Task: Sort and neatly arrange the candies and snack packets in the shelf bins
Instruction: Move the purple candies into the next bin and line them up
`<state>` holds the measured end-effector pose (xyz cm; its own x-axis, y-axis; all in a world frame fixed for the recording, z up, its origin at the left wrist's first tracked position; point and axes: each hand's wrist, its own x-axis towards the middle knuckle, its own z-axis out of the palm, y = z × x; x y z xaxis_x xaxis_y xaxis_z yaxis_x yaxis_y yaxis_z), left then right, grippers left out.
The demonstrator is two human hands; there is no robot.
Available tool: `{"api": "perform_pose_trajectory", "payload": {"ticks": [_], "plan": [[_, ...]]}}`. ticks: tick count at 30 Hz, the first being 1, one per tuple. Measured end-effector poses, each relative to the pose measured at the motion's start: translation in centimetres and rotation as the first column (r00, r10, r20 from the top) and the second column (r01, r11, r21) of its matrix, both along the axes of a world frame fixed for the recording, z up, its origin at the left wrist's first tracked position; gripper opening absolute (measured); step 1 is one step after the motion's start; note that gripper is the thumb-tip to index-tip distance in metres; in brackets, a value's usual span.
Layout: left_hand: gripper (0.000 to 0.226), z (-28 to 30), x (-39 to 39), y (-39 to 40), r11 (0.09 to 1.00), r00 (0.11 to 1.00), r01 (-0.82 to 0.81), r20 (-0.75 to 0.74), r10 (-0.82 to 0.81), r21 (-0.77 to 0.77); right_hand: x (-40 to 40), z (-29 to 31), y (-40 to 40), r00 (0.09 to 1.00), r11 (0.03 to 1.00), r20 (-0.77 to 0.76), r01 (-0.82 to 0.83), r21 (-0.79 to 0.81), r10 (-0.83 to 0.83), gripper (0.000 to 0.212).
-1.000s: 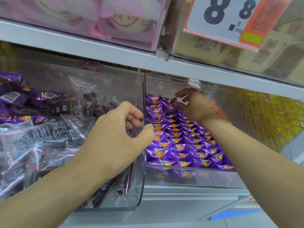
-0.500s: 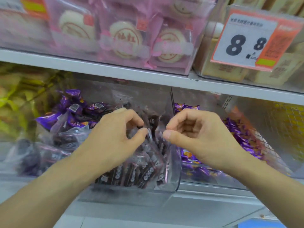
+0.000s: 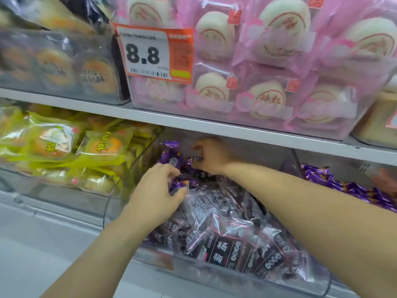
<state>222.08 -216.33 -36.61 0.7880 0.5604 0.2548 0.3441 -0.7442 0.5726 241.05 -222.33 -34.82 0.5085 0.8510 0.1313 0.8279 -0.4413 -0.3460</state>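
A clear bin [image 3: 247,278] on the lower shelf holds many dark plum snack packets [image 3: 223,248]. Shiny purple candies [image 3: 169,154] lie mixed in at its back left. My left hand [image 3: 156,190] is inside the bin and pinches a purple candy [image 3: 180,185] between thumb and fingers. My right hand [image 3: 211,155] reaches further back under the shelf edge, its fingers curled round another purple candy [image 3: 194,160]; motion blur hides the grip's detail. The neighbouring bin to the right holds a pile of the same purple candies [image 3: 343,186].
Yellow-green pastry packets [image 3: 64,147] fill the bin at the left. On the upper shelf [image 3: 193,123] stand pink packs of white cakes [image 3: 268,87], an 8.8 price tag [image 3: 153,54] and a bin of brown pastries [image 3: 53,69].
The view swung left and up. Both hands moved from the bin's front rim deeper into the dark-packet bin and took hold of purple candies at its back.
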Motion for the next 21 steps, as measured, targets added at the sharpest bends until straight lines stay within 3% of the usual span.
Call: {"api": "perform_pose_trajectory", "payload": {"ticks": [2,5,7,9,11,13,15,18,21], "plan": [[0.037,-0.3,0.2,0.4,1.0,1.0,0.0,0.021,0.001,-0.031,0.3,-1.0,0.9,0.996,0.995,0.085,-0.023,-0.094,0.031,0.036],[0.034,-0.4,0.1,0.7,0.996,0.998,0.003,0.064,0.002,-0.084,-0.2,-1.4,0.9,0.995,0.998,0.099,-0.006,-0.07,0.013,0.029],[0.033,-0.4,0.0,0.9,0.985,0.99,-0.014,0.133,0.037,-0.171,-1.0,-0.7,0.3,1.0,1.0,0.008,0.026,0.007,-0.026,0.027],[0.035,-0.2,0.0,1.1,0.953,0.964,-0.034,0.24,0.11,-0.301,-1.6,0.4,-0.6,0.979,0.991,-0.201,0.044,0.123,-0.018,0.021],[0.043,0.2,0.0,1.0,0.903,0.926,-0.009,0.337,0.17,-0.429,-2.6,1.6,-1.7,0.88,0.971,-0.463,0.015,0.239,0.101,0.014],[0.035,0.8,-0.2,0.6,0.861,0.904,0.046,0.387,0.179,-0.506,-3.7,2.6,-2.7,0.758,0.952,-0.605,-0.067,0.298,0.243,0.012],[0.014,1.2,-0.6,0.2,0.827,0.895,0.124,0.422,0.145,-0.548,-4.8,3.0,-3.4,0.677,0.932,-0.659,-0.117,0.344,0.328,0.014],[0.006,1.6,-1.4,0.4,0.802,0.884,0.122,0.432,0.181,-0.584,-4.9,2.9,-3.4,0.698,0.943,-0.651,-0.105,0.317,0.297,0.013],[0.013,1.7,-2.3,0.8,0.761,0.877,0.053,0.394,0.275,-0.647,-3.2,2.1,-1.7,0.729,0.949,-0.679,0.143,0.282,0.092,0.011]]}}
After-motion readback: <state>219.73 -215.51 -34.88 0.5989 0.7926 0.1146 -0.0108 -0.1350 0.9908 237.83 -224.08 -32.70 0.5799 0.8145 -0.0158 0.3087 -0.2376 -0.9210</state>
